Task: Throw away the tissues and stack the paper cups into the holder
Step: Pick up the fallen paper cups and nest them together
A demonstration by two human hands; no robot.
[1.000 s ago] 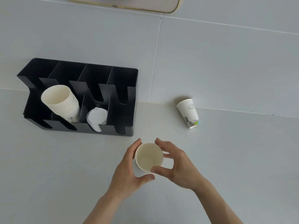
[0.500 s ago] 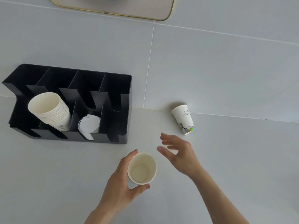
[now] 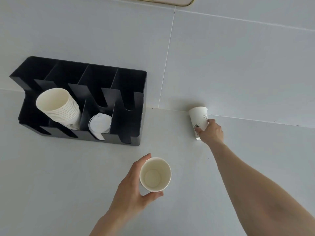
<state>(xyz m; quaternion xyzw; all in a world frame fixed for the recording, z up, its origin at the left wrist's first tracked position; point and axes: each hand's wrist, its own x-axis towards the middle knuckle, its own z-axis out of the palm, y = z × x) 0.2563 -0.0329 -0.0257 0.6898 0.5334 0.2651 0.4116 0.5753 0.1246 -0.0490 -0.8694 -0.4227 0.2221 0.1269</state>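
Observation:
My left hand grips an upright white paper cup near the front of the counter; its mouth faces up and it is empty. My right hand reaches to the back of the counter and closes around a second paper cup with a printed drawing, standing by the wall. A black cup holder with several slots stands at the left. A stack of paper cups leans in its left slot, and white lids sit in the slot beside it. No tissues are in view.
The white counter meets a tiled wall just behind the holder and the printed cup. A gold-rimmed object shows at the top edge. The holder's two right slots look empty.
My right hand let go of the plain cup and reached back right to the printed cup. My left hand stays on the plain cup. The view shifted slightly.

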